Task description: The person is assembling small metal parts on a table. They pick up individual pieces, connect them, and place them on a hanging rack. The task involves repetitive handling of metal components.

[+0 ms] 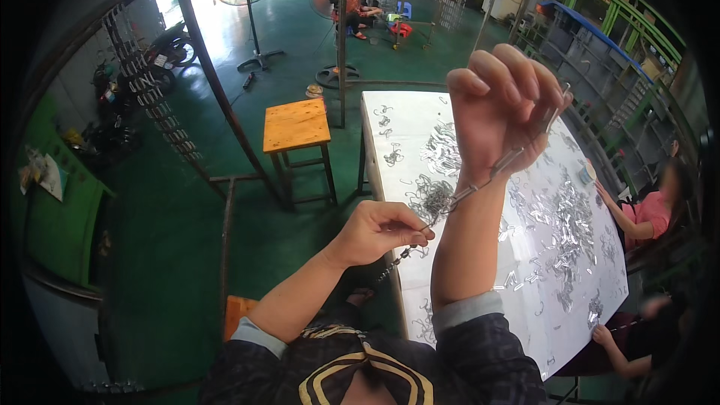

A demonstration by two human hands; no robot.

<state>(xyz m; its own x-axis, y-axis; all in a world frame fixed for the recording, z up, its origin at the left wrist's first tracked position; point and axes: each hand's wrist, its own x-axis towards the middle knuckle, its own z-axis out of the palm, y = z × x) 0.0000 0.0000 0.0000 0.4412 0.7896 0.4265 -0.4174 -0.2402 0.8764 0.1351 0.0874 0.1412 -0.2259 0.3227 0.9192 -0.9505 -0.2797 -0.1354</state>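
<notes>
My left hand (380, 233) is closed in a pinch on a thin metal chain, with a dark beaded length (403, 255) hanging below the fingertips. My right hand (501, 94) is raised above the table, its fingers curled. Thumb and forefinger grip the chain's upper end, a slim silver bar (553, 111). Between the hands, the chain's long silver links (506, 161) slant down across my right wrist. Under the hands stands a white-topped table (386, 165). Heaps of small silver strips (442, 148) and a tangle of wire hooks (433, 196) lie on it.
A wooden stool (297, 126) stands left of the table. Metal frames hung with chains (154, 90) rise at left. Two people sit along the table's right side, one in a pink top (651, 217). A white tub (587, 173) is near them. Standing fans (251, 22) are behind.
</notes>
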